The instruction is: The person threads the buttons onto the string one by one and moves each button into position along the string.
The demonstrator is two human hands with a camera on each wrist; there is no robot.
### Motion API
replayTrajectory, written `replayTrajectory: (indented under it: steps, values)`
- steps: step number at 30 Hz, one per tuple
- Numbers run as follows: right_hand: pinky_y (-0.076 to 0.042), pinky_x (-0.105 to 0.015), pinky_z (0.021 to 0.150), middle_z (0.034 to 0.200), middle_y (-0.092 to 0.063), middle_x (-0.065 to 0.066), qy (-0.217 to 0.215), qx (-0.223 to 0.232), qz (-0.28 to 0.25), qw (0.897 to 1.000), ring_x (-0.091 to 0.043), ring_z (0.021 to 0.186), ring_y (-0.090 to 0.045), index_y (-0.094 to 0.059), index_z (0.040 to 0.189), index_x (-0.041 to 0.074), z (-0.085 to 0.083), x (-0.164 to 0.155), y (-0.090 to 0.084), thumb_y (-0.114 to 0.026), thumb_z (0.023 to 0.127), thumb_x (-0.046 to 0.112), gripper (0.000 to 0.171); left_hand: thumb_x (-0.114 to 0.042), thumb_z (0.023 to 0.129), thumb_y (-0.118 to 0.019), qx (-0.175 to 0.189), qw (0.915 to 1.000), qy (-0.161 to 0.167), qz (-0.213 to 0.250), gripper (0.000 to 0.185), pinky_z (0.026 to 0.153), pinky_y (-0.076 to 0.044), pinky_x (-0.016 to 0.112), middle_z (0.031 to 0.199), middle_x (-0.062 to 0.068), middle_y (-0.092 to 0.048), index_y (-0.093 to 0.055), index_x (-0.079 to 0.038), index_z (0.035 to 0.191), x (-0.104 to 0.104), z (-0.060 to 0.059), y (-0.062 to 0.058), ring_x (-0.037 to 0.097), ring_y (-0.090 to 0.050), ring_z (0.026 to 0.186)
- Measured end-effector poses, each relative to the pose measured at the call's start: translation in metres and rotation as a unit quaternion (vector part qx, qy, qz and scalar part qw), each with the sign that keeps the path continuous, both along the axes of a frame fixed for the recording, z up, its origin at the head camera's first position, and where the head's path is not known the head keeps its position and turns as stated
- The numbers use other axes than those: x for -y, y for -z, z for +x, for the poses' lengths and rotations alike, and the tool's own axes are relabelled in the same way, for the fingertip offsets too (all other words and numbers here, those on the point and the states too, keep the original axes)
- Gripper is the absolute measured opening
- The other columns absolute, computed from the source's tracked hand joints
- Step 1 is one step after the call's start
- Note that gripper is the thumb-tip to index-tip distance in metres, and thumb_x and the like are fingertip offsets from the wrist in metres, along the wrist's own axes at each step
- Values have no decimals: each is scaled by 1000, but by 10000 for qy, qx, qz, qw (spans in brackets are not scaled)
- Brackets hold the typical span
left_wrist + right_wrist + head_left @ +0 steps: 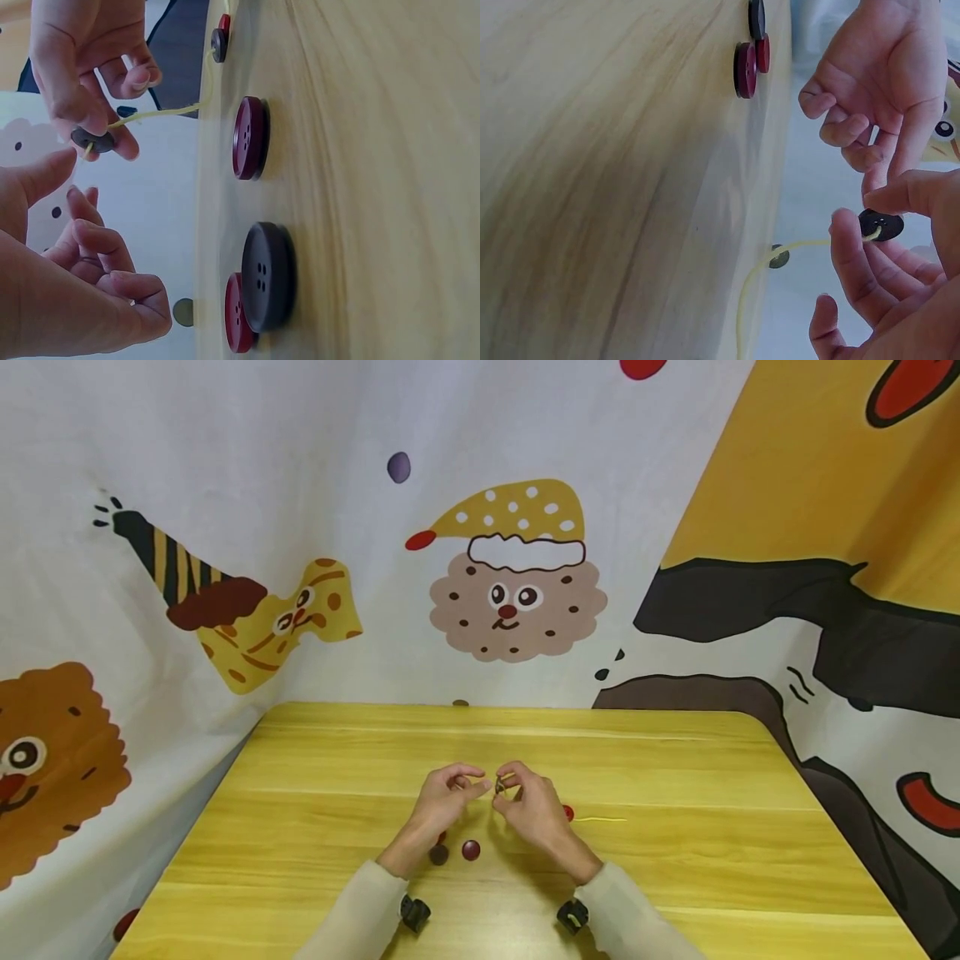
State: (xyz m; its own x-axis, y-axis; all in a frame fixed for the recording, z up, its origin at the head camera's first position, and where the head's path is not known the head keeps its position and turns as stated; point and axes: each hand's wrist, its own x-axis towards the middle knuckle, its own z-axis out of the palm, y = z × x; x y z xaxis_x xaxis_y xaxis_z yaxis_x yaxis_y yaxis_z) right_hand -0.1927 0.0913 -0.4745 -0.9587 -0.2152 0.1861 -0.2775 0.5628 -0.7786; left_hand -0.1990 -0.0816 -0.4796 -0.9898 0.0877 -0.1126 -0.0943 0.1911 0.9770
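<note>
A dark button (pixel 91 140) is pinched between the thumb and fingers of my right hand (pixel 531 806), held above the table. Yellow string (pixel 161 112) passes through a hole in it, and a short end pokes out on the side toward my left hand (pixel 442 802). My left thumb points at that end, close to the button; the other left fingers curl loosely, with nothing visible in them. Farther along the string, a dark button (pixel 218 46) and a red button (pixel 225 24) rest on the table. The string's tail (pixel 600 819) lies to the right.
Nearer me on the wooden table (pixel 337 860) lies a dark red button (pixel 471 850). Left of it, a dark brown button (pixel 439 856) leans on or overlaps another red button (pixel 237 313). A printed cloth (pixel 337 485) hangs behind the table.
</note>
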Motion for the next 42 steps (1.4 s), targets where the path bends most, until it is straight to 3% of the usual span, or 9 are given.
replayTrajectory:
  steps: [9, 23, 33, 42]
  values:
    - [-48, -24, 49, 101, -73, -15, -269, 46, -204, 9994, -9, 59, -60, -62, 112, 3, 0, -1, 0, -73, 83, 0, 31, -25, 91, -73, -66, 10000, 61, -14, 36, 52, -36, 22, 91, 5, -56, -69, -3, 118, 2, 2, 1, 14, -44, 67]
    - [-49, -26, 51, 103, -73, -13, -371, 98, -190, 9991, -13, 63, -62, -62, 111, 10, 1, 0, -2, -71, 84, 3, 29, -32, 90, -74, -170, 9998, 49, -15, 29, 61, -41, 26, 92, 6, -61, -75, -9, 107, 0, 3, 1, 16, -49, 79]
    - [-49, -25, 51, 99, -73, -13, -416, 54, -131, 9990, -10, 61, -61, -62, 113, 4, 1, -1, -2, -72, 84, 3, 31, -23, 90, -74, -323, 9995, -23, -59, 16, 61, -41, 25, 85, 1, -62, -75, -8, 94, -2, 2, 0, 16, -50, 76]
    - [-50, -24, 52, 100, -73, -14, -389, 24, -103, 9992, -10, 62, -61, -62, 114, 3, 0, 0, -1, -72, 83, 2, 32, -19, 92, -72, -362, 9993, -49, -58, 16, 60, -41, 23, 85, 3, -61, -74, -4, 96, -2, 1, 1, 15, -50, 76]
